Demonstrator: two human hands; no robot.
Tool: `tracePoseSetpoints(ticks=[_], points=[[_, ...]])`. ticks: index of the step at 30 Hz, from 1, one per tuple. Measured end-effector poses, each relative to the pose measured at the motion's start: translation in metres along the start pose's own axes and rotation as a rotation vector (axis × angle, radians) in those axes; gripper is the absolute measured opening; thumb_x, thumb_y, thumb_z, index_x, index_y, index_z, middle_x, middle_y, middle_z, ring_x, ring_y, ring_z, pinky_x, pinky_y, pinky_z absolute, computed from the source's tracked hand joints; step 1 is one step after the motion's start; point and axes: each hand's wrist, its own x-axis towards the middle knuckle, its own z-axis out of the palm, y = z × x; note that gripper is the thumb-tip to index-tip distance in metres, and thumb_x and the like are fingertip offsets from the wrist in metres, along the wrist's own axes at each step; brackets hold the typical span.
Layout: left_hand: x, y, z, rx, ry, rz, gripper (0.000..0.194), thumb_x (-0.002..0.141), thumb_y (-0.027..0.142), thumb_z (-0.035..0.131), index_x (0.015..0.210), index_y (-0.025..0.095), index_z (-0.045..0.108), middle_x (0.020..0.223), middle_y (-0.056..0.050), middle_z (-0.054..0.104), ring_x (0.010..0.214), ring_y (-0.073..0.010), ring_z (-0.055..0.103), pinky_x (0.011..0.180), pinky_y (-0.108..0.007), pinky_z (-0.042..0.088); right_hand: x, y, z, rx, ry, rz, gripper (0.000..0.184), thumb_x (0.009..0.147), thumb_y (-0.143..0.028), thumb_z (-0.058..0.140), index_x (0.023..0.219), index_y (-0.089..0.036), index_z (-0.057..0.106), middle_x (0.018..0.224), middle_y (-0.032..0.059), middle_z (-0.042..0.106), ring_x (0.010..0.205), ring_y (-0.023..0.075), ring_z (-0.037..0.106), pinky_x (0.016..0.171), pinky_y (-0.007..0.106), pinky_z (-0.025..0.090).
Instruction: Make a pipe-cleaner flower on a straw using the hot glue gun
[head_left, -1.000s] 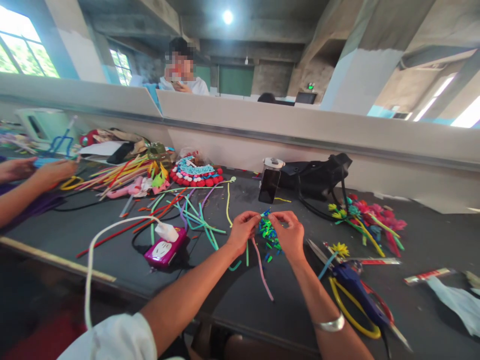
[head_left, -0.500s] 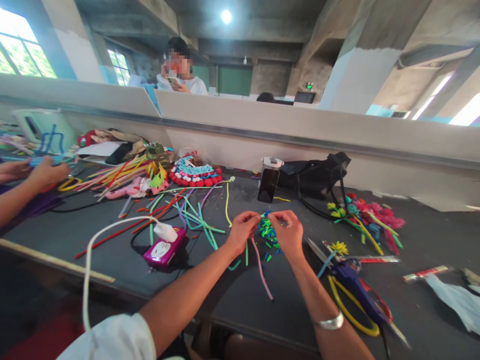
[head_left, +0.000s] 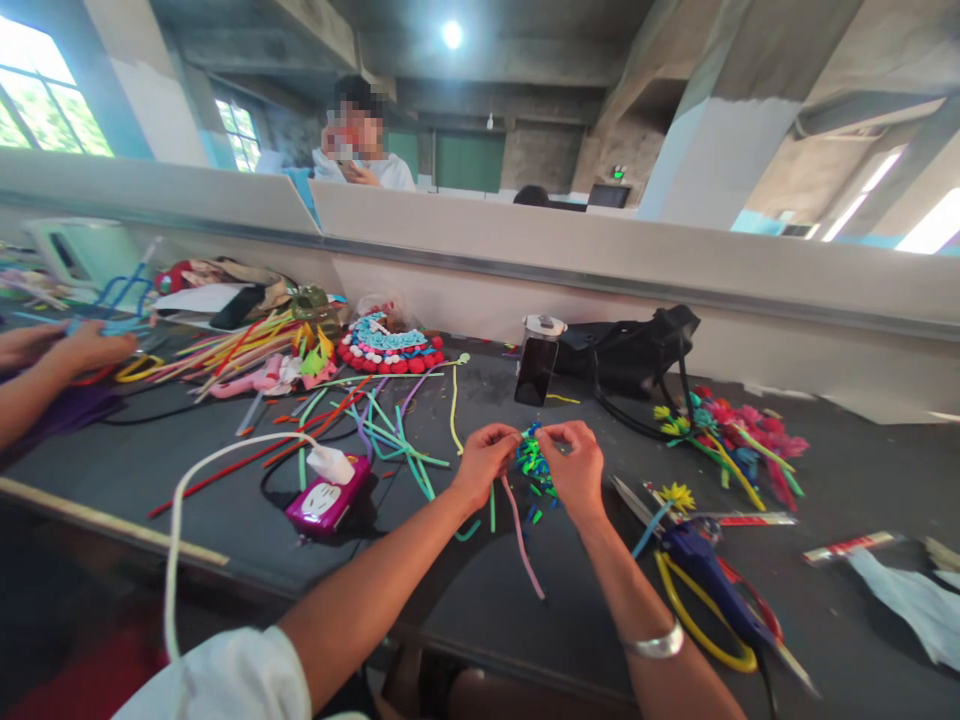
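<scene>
My left hand (head_left: 486,462) is closed in a pinch above the dark table. From under its curled fingers a pink pipe cleaner (head_left: 521,540) runs down toward the table's front edge. Close by on the right, my right hand (head_left: 576,465) also pinches, thumb against fingers; whatever lies between its fingertips is too small to make out. Between and behind the two hands is a heap of short green and blue snippets (head_left: 536,465), partly covered by the fingers. A short green strand (head_left: 493,508) shows beside the left wrist.
Blue-handled pliers (head_left: 697,560) and scissors (head_left: 634,498) lie right of my forearm, near pipe-cleaner flowers (head_left: 739,440). A phone (head_left: 536,370) leans upright behind my hands, beside a black bag (head_left: 630,350). Left are a purple power socket (head_left: 330,500), loose pipe cleaners (head_left: 405,440) and another person's hands (head_left: 86,350).
My hands hold almost the same pose, the right one shifted very slightly left. At the far left, the other person's hands and the blue piece have moved a little.
</scene>
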Motion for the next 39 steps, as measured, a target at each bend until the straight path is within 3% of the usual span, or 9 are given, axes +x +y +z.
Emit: tracePoseSetpoints(ticks=[11,21,26,29,35,39], points=[[0.002,-0.001,-0.002,-0.060,0.017,-0.007,0.025,0.067,0.035,0.075,0.072,0.015,0.060,0.052,0.008,0.042,0.039,-0.0022,0.026,0.039,-0.020,0.012,-0.001,-0.005,-0.005,0.104,0.046,0.086,0.028,0.086,-0.042,0.058,0.085,-0.017,0.070,0.085,0.0052,0.065,0.079,0.0176,0.060,0.078,0.032,0.049],[0.001,0.000,-0.003,-0.100,-0.048,-0.021,0.029,0.069,0.040,0.074,0.071,0.015,0.058,0.054,0.006,0.046,0.037,-0.0024,0.028,0.037,-0.020,0.013,-0.005,-0.007,0.000,0.142,-0.061,0.113,0.028,0.080,-0.040,0.063,0.096,-0.017,0.070,0.093,0.0061,0.067,0.084,0.0178,0.063,0.079,0.031,0.050],[0.001,0.000,-0.004,-0.125,-0.142,-0.028,0.030,0.073,0.042,0.071,0.076,0.016,0.057,0.057,0.004,0.053,0.037,-0.0032,0.032,0.035,-0.018,0.017,-0.003,-0.002,0.001,0.072,-0.087,0.126,0.027,0.083,-0.042,0.057,0.079,-0.017,0.069,0.076,0.0033,0.068,0.070,0.0161,0.061,0.069,0.028,0.047],[0.001,0.000,-0.004,-0.155,-0.178,-0.024,0.031,0.075,0.043,0.070,0.083,0.016,0.057,0.058,0.003,0.057,0.037,-0.0049,0.036,0.034,-0.018,0.023,0.001,0.006,-0.004,0.010,-0.036,0.155,0.030,0.085,-0.042,0.052,0.080,-0.017,0.068,0.073,0.0034,0.068,0.067,0.0171,0.060,0.066,0.028,0.044],[0.002,-0.001,-0.006,-0.186,-0.237,-0.036,0.031,0.078,0.041,0.070,0.090,0.017,0.056,0.064,0.000,0.064,0.039,-0.0075,0.044,0.034,-0.019,0.033,0.006,0.017,-0.012,-0.108,0.034,0.138,0.035,0.088,-0.035,0.043,0.106,-0.018,0.068,0.092,0.0076,0.071,0.086,0.0221,0.060,0.081,0.034,0.043],[0.004,0.002,-0.008,-0.245,-0.261,-0.072,0.032,0.077,0.036,0.071,0.096,0.013,0.061,0.065,-0.001,0.064,0.042,-0.0074,0.047,0.036,-0.019,0.036,0.006,0.016,-0.012,-0.252,-0.003,0.076,0.035,0.085,-0.037,0.047,0.103,-0.016,0.069,0.101,0.0118,0.070,0.097,0.0255,0.058,0.091,0.040,0.040]])
